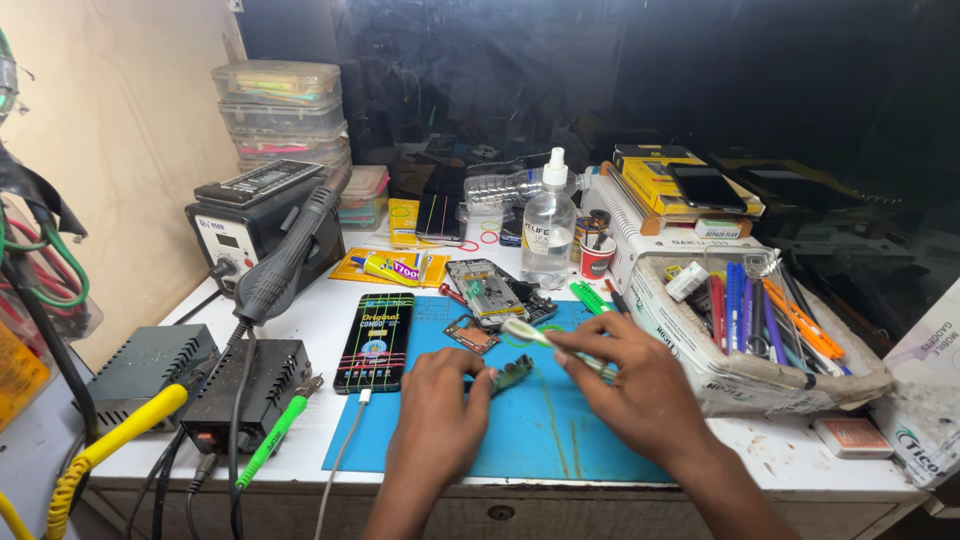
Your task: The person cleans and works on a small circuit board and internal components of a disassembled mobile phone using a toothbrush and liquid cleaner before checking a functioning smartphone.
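Head view, left hand point(437, 400) pinning half-hidden circuit board point(512, 372), right hand point(625, 385) gripping toothbrush point(528, 333), handle covered

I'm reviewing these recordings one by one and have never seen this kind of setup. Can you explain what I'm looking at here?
There is no machine: one camera on a person's head looks down at their two bare hands over a white workbench with a blue mat. The left hand pins a small green circuit board to the mat. The right hand holds a brush-like tool above it. Nearby lie a phone, an opened phone body, a clear bottle, a hot-air station and a tray of pens.
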